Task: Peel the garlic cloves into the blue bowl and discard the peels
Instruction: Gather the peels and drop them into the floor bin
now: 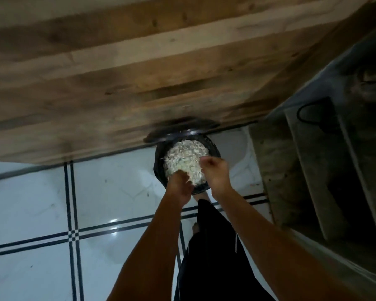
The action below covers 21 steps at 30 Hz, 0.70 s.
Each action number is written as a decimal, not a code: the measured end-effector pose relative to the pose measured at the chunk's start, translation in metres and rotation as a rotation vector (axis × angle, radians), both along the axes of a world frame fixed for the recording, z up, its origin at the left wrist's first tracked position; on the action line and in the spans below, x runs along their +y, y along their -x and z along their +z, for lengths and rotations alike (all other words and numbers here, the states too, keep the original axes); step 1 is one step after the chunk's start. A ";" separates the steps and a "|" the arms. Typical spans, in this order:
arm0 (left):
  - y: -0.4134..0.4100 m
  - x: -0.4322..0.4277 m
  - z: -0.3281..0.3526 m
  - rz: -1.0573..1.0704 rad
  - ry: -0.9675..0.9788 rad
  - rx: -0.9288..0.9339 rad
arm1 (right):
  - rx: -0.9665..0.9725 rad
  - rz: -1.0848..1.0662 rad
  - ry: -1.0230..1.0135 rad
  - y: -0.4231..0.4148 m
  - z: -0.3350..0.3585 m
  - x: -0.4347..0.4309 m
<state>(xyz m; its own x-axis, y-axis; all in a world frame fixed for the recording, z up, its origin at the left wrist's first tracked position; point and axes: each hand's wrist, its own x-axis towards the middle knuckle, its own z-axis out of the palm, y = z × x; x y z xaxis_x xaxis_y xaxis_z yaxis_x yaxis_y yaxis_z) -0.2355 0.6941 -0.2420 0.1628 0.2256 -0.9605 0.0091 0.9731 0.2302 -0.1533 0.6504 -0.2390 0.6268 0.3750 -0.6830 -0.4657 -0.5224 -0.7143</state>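
Fingers (183, 178) of the left hand (179, 187) curl round a clump of garlic peels (186, 157) heaped in a black bin (213, 148) on the tiled floor (117, 192), the right hand (215, 173) bunched beside (its hold unclear); papery, near-weightless scraps, likely best gathered in loose handfuls.
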 end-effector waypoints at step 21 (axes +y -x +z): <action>-0.033 -0.014 0.086 -0.051 -0.159 -0.157 | 0.002 0.340 -0.036 -0.001 0.067 -0.020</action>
